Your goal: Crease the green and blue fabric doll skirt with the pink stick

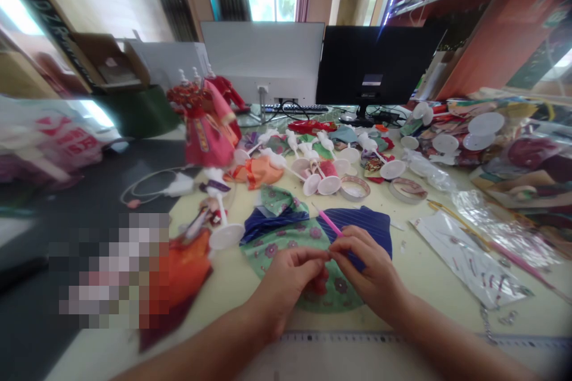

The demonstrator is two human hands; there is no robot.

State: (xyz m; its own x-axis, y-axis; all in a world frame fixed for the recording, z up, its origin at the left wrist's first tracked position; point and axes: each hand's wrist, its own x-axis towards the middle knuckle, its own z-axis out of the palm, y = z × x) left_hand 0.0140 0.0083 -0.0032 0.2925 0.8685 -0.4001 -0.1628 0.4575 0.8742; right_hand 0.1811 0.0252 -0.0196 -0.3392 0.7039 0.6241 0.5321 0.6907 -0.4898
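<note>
My right hand (373,268) is closed around a slim pink pen-like tool (329,223), whose thin tip points up and to the left. My left hand (290,280) is closed in a pinch, its fingertips meeting those of the right; whatever lies between them is too small to make out. Both hands are over a small green flowered cloth piece (263,253), doll-garment sized. Dark blue striped fabric (375,226) adjoins it on the far side. A small red patch (317,283) shows below the left fingers.
White doll stands (227,236) and small clothes lie beyond the cloth. Two tape rolls (408,190) sit to the right, near a packet of small parts (465,256). A ruler (348,337) runs along the front. Orange fabric (185,274) lies left; monitors (263,59) stand behind.
</note>
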